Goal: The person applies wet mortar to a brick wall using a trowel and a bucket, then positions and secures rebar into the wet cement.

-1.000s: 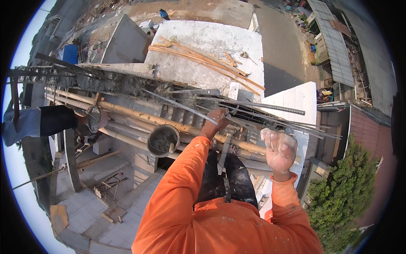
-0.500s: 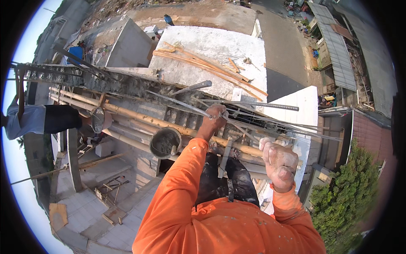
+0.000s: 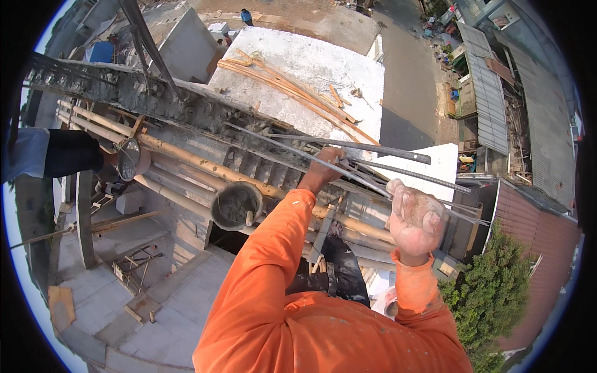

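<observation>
A long thin metal rod slants across the front of me, from the wet concrete beam down to the right. My left hand is closed around its middle, just above the bamboo pole. My right hand, coated with pale dried cement, is a fist at the rod's lower right end; the fingers hide that end. Several ribbed steel bars stick out beyond my left hand, beside the rod. Left of my left forearm, a dark bucket holds grey mortar and a tool with a light handle.
Bamboo poles run below the beam. At the left edge, a person in dark trousers stands beside another bucket. Timber strips lie on a white slab. Far below left is a tiled floor; a tree stands at right.
The rod has shifted rightward along with my hands, and my right hand has risen a little. My view has turned, so bucket and poles sit further left.
</observation>
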Demonstrator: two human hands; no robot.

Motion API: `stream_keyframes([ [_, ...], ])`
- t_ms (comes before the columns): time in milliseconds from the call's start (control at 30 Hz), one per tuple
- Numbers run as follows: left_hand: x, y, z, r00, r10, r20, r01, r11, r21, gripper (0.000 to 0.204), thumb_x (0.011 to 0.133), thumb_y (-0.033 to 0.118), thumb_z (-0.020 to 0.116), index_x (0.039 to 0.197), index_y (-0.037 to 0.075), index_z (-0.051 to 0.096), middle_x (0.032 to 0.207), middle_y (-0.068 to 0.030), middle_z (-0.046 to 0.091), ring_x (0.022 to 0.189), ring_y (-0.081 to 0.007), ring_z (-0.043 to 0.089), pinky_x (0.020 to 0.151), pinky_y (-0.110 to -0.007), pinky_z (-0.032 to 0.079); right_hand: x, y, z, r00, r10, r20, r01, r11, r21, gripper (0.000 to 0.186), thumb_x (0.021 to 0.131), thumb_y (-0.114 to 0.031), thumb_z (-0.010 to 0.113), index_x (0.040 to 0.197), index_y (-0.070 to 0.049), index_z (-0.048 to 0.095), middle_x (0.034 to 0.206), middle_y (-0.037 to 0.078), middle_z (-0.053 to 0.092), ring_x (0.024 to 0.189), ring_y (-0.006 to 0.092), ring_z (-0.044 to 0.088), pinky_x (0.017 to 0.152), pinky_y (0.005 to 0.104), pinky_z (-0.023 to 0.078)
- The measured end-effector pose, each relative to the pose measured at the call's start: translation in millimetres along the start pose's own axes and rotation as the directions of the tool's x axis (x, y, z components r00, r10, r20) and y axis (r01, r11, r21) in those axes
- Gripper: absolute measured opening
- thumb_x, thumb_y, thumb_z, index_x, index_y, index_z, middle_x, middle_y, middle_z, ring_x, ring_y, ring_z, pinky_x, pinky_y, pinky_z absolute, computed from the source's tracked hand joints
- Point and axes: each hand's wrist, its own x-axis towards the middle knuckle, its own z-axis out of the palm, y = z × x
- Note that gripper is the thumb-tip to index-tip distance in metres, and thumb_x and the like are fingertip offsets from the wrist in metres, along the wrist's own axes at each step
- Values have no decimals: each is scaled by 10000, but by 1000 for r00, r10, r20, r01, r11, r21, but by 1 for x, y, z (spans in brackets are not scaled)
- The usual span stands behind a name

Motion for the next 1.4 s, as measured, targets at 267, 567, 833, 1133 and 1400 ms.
stream_keyframes([
  [267,-29,32,-25,995,103,-13,-92,931,353,190,673,208,615,812,80,620,795,-142,616,794,-337,595,690,-393,485,-31,-36,-22,956,-41,-291,74,992,104,442,833,-347,492,501,-125,303,484,-17,252,487,161,270,592,343,253],
  [567,-40,16,-32,993,-118,16,100,899,426,183,672,150,552,822,86,635,854,-143,623,829,-334,593,708,-413,494,-47,-9,-18,825,255,-505,-141,957,252,325,806,-322,533,547,-149,440,473,-22,327,486,152,334,685,351,302],
  [833,-83,63,-61,991,133,-30,-109,905,412,191,633,163,584,800,74,607,819,-145,615,817,-318,595,635,-429,497,-70,-64,-17,980,5,-201,42,972,231,386,810,-309,529,522,-173,311,474,-35,296,481,133,313,664,335,280],
  [1133,-46,-73,-115,906,65,-418,56,961,270,134,694,179,610,711,47,621,721,-154,602,730,-339,581,757,-418,469,-28,84,87,999,24,41,-31,987,158,355,769,-184,572,524,-79,337,515,-6,300,530,152,287,592,321,274],
  [1400,-65,-36,-132,864,224,-451,-123,962,243,177,702,213,610,664,42,578,699,-151,579,715,-341,573,720,-426,469,4,68,110,1000,18,15,-21,968,248,394,793,-191,560,522,-96,291,508,-25,246,487,141,218,547,321,232],
])
